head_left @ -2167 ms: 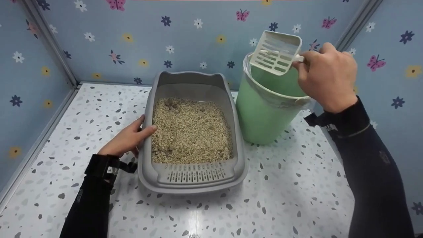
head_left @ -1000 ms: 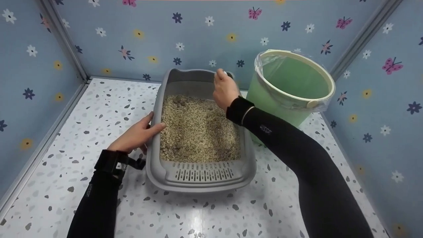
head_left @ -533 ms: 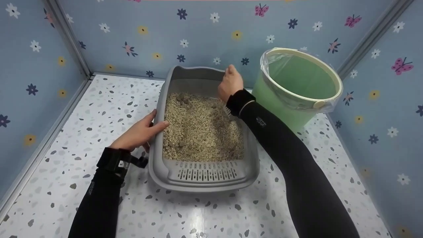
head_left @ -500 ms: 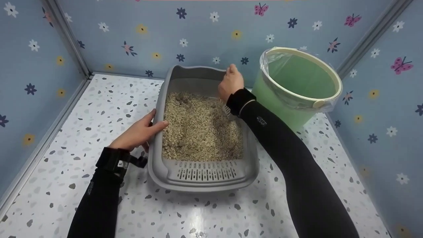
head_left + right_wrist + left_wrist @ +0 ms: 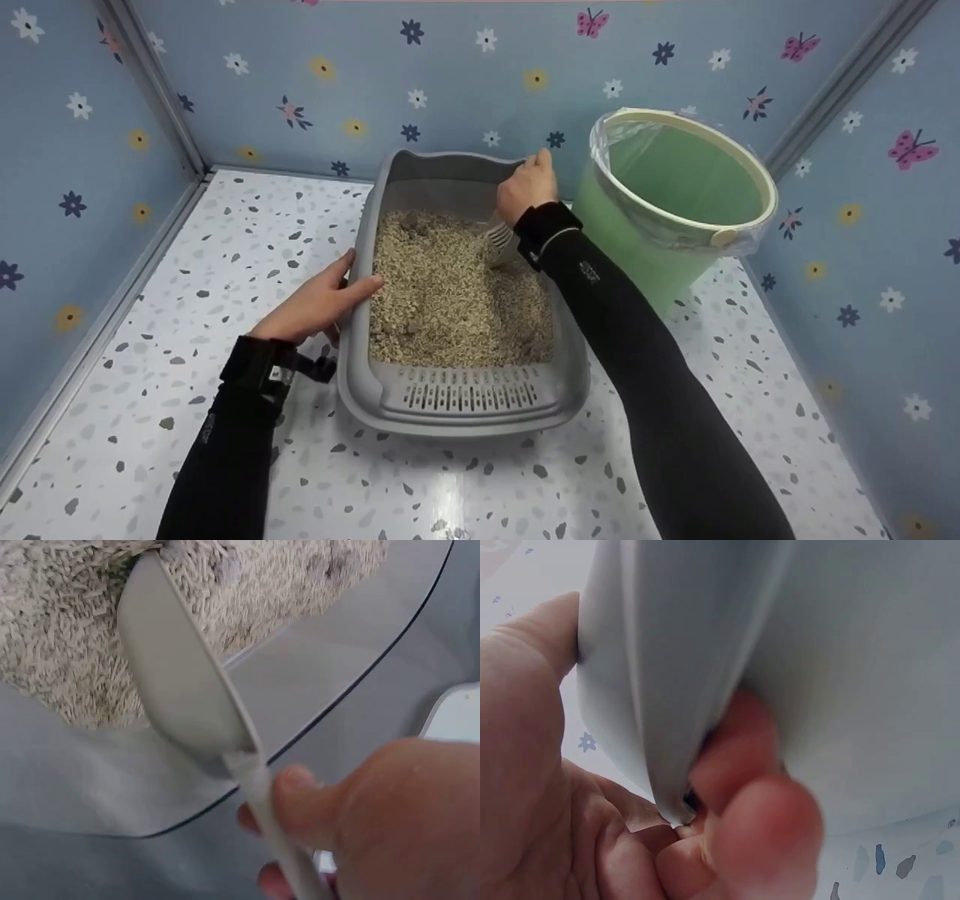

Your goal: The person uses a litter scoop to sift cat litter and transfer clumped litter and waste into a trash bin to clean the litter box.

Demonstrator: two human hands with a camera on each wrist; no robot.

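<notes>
A grey litter box [image 5: 461, 426] holds beige pellet litter [image 5: 435, 300] with darker clumps, a large one at the far left. My left hand [image 5: 307, 304] grips its left rim, thumb on top; in the left wrist view, fingers [image 5: 772, 832] curl beneath the rim. Near the box's far right corner, my right hand [image 5: 529, 187] holds a pale slotted litter scoop [image 5: 501, 238] by its handle. The scoop's tip touches the litter, as the right wrist view shows with the scoop's bowl [image 5: 180, 667] side-on. What the bowl contains is hidden there.
A green bin [image 5: 630, 244] with a clear plastic liner stands close to the box's right side. Flower-patterned panels [image 5: 450, 75] enclose the back and both sides. The speckled white surface [image 5: 225, 247] extends around the box.
My right hand has brought the scoop from above the bin into the litter box. A furrow now runs along the litter's right side. Lately the scoop has shifted slightly left; my left hand stays put.
</notes>
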